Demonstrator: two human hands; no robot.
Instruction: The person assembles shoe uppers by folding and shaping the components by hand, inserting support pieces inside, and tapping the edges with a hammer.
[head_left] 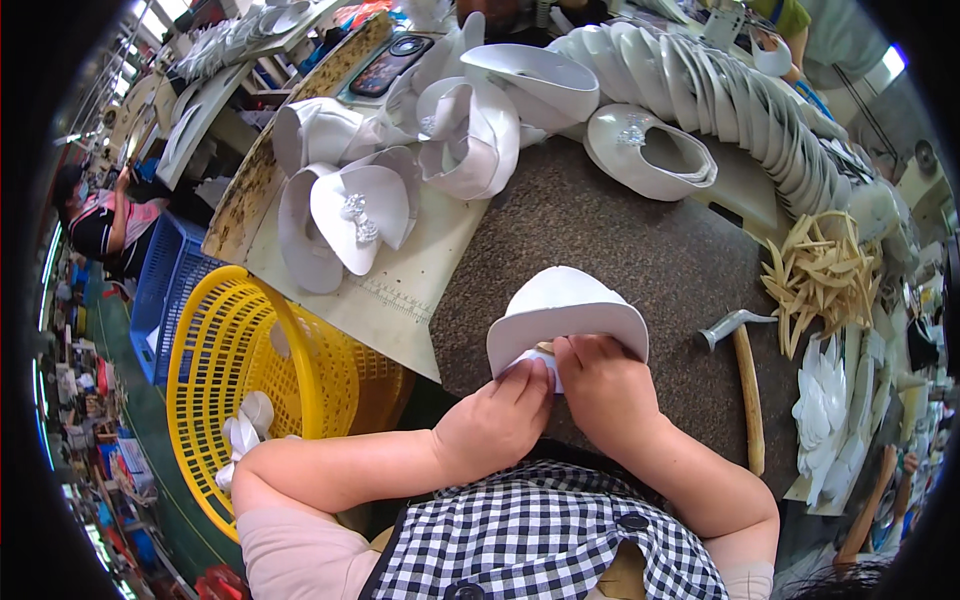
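Observation:
Both my hands are closed on one white shoe upper [570, 300] above the dark speckled work surface. My left hand [492, 415] pinches its near edge. My right hand [612, 390] grips the same edge just to the right, fingertips almost meeting the left ones. Between the fingertips shows a small tan piece [545, 348]; how it joins the upper is hidden. Right of my hands lies a hammer [745, 385] with a metal head and wooden handle. Beyond them rests another white upper [650, 152] with a sparkling ornament.
More white uppers [465, 140] crowd the far left, near a phone [392, 65]. A long row of nested white pieces [710, 95] curves along the far right. Curved tan strips [822, 268] are heaped at right. A yellow basket [312, 365] stands left; a person [105, 220] sits beyond.

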